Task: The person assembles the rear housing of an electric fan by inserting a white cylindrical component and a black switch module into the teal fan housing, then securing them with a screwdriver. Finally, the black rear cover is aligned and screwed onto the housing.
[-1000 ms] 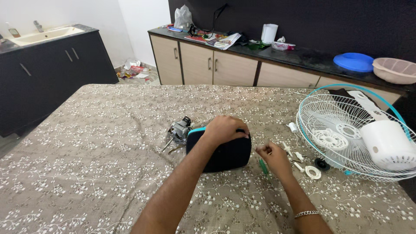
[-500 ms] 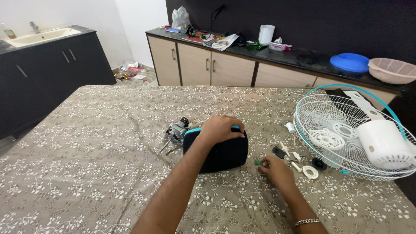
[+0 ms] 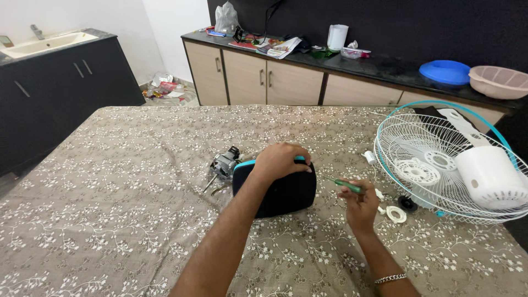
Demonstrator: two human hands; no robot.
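Left hand (image 3: 281,159) pressed down over the top edge of a black motor housing (image 3: 278,190) with a teal rim, fingers curled over it and gripping. Housing upright near the middle of the bench (image 3: 110,181), on a brown cloth with a white flower print. Bare metal motor (image 3: 224,163) poking out of the housing's left side, touching it, with thin metal legs splayed on the cloth.

Right hand (image 3: 360,203) just to the right of the housing, clenched round a small green-handled screwdriver (image 3: 346,185). Thin shaft aimed left toward the housing, tip close to it but apart. Silver bracelet (image 3: 390,278) on the right wrist.

Small white plastic parts (image 3: 379,195) scattered beside the right hand, among them a white ring (image 3: 395,214) and a black knob (image 3: 407,203). Further right, a white wire fan guard (image 3: 434,165) with a teal rim lying flat, a white plastic cover (image 3: 489,177) resting in it.

Beyond the bench, a dark counter over beige cabinets (image 3: 264,82) carrying papers, a white jug (image 3: 336,37), a blue lid (image 3: 444,71) and a pink basket (image 3: 499,81). Sink unit (image 3: 49,41) at far left.
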